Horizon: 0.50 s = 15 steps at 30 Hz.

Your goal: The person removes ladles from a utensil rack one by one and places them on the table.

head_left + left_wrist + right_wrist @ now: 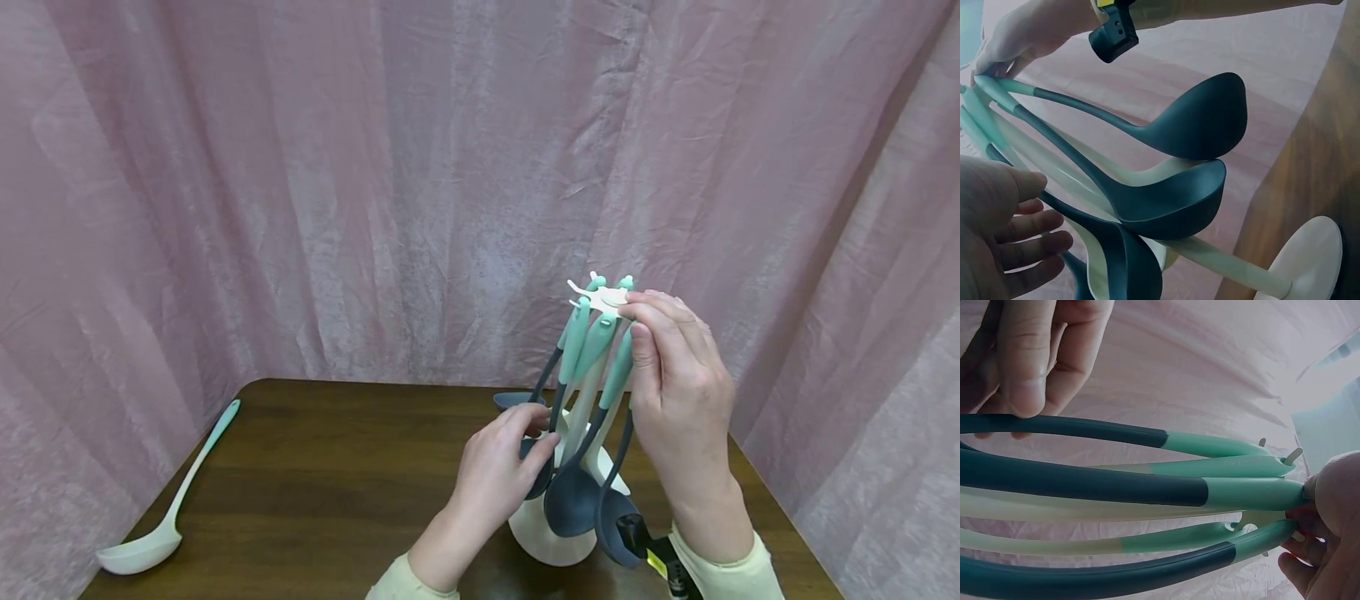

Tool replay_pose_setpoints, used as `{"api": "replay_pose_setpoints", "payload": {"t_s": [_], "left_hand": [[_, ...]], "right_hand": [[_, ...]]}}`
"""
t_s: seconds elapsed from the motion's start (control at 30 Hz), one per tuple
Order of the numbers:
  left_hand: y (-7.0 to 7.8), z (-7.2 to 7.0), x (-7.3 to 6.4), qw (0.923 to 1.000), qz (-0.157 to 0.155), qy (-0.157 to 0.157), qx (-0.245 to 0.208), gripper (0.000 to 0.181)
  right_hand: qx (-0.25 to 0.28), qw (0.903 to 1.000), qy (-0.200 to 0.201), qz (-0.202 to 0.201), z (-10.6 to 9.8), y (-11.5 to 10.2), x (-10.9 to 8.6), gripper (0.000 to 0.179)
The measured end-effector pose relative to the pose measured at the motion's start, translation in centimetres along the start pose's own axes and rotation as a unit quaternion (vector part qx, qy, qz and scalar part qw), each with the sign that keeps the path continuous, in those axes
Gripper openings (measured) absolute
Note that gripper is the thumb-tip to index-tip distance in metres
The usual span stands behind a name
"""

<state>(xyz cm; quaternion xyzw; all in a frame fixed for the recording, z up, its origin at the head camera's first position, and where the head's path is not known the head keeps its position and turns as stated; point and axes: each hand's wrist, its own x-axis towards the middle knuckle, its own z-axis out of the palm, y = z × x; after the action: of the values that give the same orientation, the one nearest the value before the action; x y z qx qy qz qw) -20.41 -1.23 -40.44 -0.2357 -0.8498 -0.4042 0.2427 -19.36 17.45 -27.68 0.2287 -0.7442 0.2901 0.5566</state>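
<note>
A white utensil rack [551, 546] with a round base and hooked top stands at the right of the head view. Several dark ladles and spoons, among them a ladle [1172, 206], hang from it by mint-green handles, with pale utensils between them. My left hand [495, 462] is at the rack's left side, its thumb on a dark utensil's shaft [1104, 428] and fingertips behind that shaft. My right hand [686, 387] pinches the rack's hooked top, beside the handle ends. Its fingers partly hide the hooks there.
A white ladle [146, 546] with a mint handle lies along the left edge of the brown wooden table [322, 483]. Pink curtains [450, 183] hang behind the table and on both sides. A black wrist camera [637, 533] sits on the right forearm, near the hanging ladles.
</note>
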Motion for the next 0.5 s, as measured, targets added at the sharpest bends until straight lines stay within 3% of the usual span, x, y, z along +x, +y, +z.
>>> {"api": "replay_pose_setpoints", "payload": {"t_s": [0.5], "left_hand": [[-0.27,0.92,0.04,0.9999,0.006,0.011,-0.001,0.022]], "right_hand": [[-0.003,1.0000,-0.004,0.003,-0.01,0.06,-0.04,0.022]]}}
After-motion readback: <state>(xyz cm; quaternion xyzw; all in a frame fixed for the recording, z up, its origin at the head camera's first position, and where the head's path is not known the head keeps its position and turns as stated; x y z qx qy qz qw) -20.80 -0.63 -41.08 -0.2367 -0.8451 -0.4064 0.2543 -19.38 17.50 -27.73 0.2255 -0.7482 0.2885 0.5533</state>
